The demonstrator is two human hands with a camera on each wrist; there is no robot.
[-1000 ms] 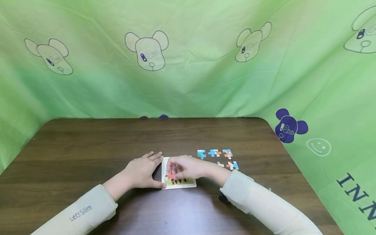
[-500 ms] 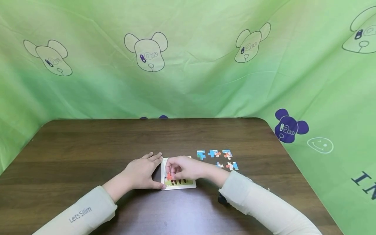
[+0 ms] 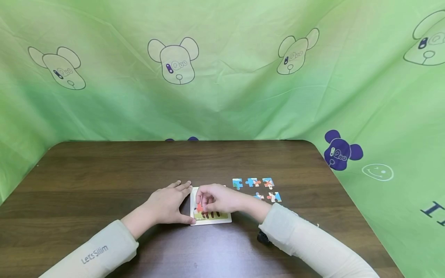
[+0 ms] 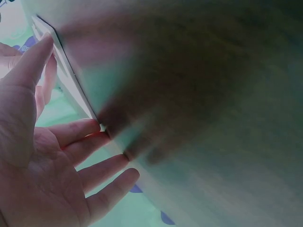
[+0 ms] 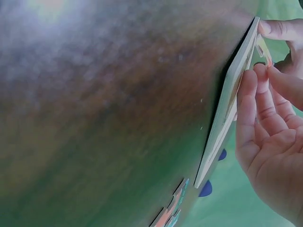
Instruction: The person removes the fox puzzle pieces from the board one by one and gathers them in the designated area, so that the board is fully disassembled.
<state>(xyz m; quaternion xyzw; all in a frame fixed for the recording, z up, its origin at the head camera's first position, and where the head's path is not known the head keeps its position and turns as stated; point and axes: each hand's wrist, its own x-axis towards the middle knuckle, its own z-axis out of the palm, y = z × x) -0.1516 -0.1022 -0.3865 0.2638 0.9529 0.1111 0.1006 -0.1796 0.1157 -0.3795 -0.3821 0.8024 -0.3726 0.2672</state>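
A shallow jigsaw tray (image 3: 216, 222) with a pale rim lies on the table, its inside showing red, dark brown and yellow-green parts. My left hand (image 3: 166, 205) rests spread along its left side, thumb at the near left corner and fingertips by the far one. In the left wrist view the thumb (image 4: 43, 47) touches the tray's edge. Over the tray, my right hand (image 3: 222, 199) pinches a jigsaw piece (image 5: 265, 51) between thumb and fingers. That piece is tilted up at the tray's left part in the right wrist view. The right hand hides much of the tray.
Several loose jigsaw pieces (image 3: 268, 182) lie to the right of the tray, one partly behind the right wrist. A small black object (image 3: 263, 238) shows under the right sleeve. A green printed curtain (image 3: 222, 88) hangs behind the brown table (image 3: 139, 162).
Both hands stay almost in place, the right still pinching the piece over the tray. The head view shifts slightly.
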